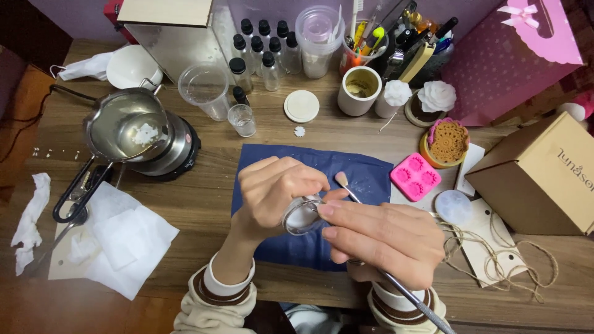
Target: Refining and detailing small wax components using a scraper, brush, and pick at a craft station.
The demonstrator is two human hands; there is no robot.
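A small clear jar [302, 215], judged light, smooth and breakable, is clamped by left-hand [278, 188] fingers at its rim near the bench's front edge, while a thin brush [396, 281] is pinched in right-hand [387, 238] fingers.

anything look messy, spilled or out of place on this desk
Mostly tidy. A crumpled tissue lies at the left table edge, jute twine sprawls tangled beside the cardboard box, and a small white flower piece lies loose above the blue mat. No spills show.
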